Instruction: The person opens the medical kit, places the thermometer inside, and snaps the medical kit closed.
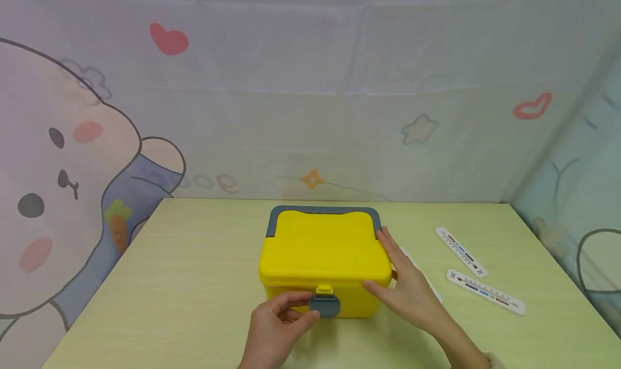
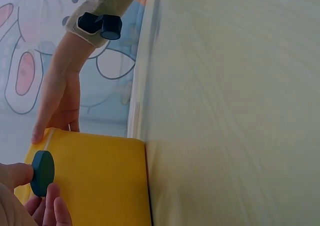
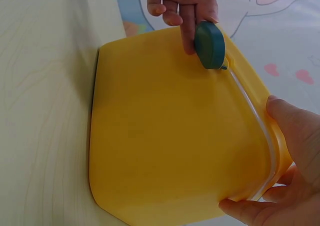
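A yellow storage box [image 1: 326, 247] with a grey handle [image 1: 277, 211] around the top of its lid stands on the table, lid down. At its front, a grey latch [image 1: 325, 306] sticks outward. My left hand [image 1: 277, 326] pinches this latch between thumb and fingers; the left wrist view shows the latch [image 2: 43, 173] edge-on. My right hand [image 1: 412, 288] holds the box's right front corner, thumb on the lid's front edge and fingers along the side. In the right wrist view, that thumb [image 3: 287, 113] lies against the lid rim. The box's inside is hidden.
Two white thermometers [image 1: 461, 251] [image 1: 486, 292] lie on the table [image 1: 194, 282] to the right. Another white strip [image 1: 423, 274] is partly hidden behind my right hand. A printed cloth [image 1: 301, 115] hangs along the table's back edge.
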`<action>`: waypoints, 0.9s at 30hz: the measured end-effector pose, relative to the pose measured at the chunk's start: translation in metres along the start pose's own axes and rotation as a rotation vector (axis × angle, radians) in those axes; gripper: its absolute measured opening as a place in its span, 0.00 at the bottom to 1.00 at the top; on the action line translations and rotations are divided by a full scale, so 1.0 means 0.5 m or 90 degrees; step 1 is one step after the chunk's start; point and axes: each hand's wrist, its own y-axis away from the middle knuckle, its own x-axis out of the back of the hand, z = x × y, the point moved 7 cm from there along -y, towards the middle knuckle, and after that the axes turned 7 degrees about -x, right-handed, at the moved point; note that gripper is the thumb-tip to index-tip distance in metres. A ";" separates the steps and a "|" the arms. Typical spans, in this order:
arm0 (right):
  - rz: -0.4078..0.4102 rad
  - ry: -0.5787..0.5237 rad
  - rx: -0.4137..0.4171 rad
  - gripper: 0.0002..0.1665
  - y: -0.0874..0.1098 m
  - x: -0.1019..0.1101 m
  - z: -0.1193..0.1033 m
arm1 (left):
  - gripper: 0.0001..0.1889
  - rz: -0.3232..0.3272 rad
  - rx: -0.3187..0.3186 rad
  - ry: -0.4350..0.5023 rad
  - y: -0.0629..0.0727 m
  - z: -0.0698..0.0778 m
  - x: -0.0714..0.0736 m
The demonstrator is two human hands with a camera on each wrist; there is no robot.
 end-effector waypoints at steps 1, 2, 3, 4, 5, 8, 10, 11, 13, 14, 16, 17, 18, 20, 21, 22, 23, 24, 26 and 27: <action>0.000 0.001 -0.001 0.53 0.000 0.000 0.000 | 0.18 0.000 0.002 -0.001 0.000 0.000 0.000; 0.000 0.001 -0.003 0.53 0.000 0.000 0.001 | 0.18 0.001 0.004 -0.002 0.000 0.000 -0.001; 0.001 0.002 -0.003 0.53 0.000 0.000 0.001 | 0.18 0.002 0.006 -0.004 -0.001 0.000 0.000; 0.001 0.002 -0.004 0.53 0.000 0.000 0.002 | 0.18 0.002 0.007 -0.005 -0.001 0.000 -0.001; 0.001 0.003 -0.004 0.53 0.000 -0.001 0.002 | 0.18 0.002 0.007 -0.005 -0.001 0.001 -0.001; 0.002 0.004 -0.006 0.53 -0.001 -0.001 0.002 | 0.18 0.002 0.003 -0.004 -0.001 0.003 -0.001; 0.002 0.006 -0.008 0.53 -0.001 -0.001 0.002 | 0.18 0.003 0.002 -0.004 -0.001 0.004 -0.001; 0.002 0.007 -0.009 0.53 -0.001 0.000 0.003 | 0.18 0.005 0.002 -0.005 -0.001 0.004 -0.001; 0.003 0.008 -0.010 0.53 0.000 0.000 0.002 | 0.17 0.009 0.008 -0.008 -0.002 0.003 0.000; 0.004 0.009 -0.010 0.53 0.000 0.000 0.002 | 0.17 0.011 0.010 -0.010 -0.002 0.002 0.000; 0.005 0.010 -0.010 0.53 0.000 0.000 0.001 | 0.17 0.015 0.011 -0.013 -0.002 0.002 0.001; 0.005 0.009 -0.010 0.53 0.000 0.000 0.001 | 0.17 0.017 0.011 -0.013 -0.002 0.002 0.001; 0.005 0.009 -0.009 0.53 0.000 0.000 0.001 | 0.17 0.019 0.010 -0.013 -0.002 0.001 0.001; 0.005 0.010 -0.008 0.53 0.000 0.000 0.001 | 0.17 0.022 0.011 -0.013 -0.002 0.000 0.001; 0.005 0.010 -0.008 0.53 0.000 0.000 0.001 | 0.17 0.023 0.011 -0.013 -0.002 0.000 0.001; 0.005 0.010 -0.009 0.53 -0.001 0.000 0.001 | 0.17 0.025 0.015 -0.013 -0.002 0.000 0.001; 0.005 0.010 -0.009 0.53 -0.001 0.000 0.001 | 0.17 0.025 0.015 -0.013 -0.002 -0.001 0.000; 0.005 0.010 -0.009 0.53 0.000 0.000 0.002 | 0.17 0.026 0.015 -0.013 -0.002 -0.001 0.000; 0.005 0.010 -0.009 0.53 -0.001 0.000 0.002 | 0.17 0.027 0.015 -0.020 -0.002 -0.001 0.000; 0.004 0.010 -0.008 0.53 -0.001 0.000 0.002 | 0.17 0.028 0.012 -0.024 -0.002 -0.001 0.001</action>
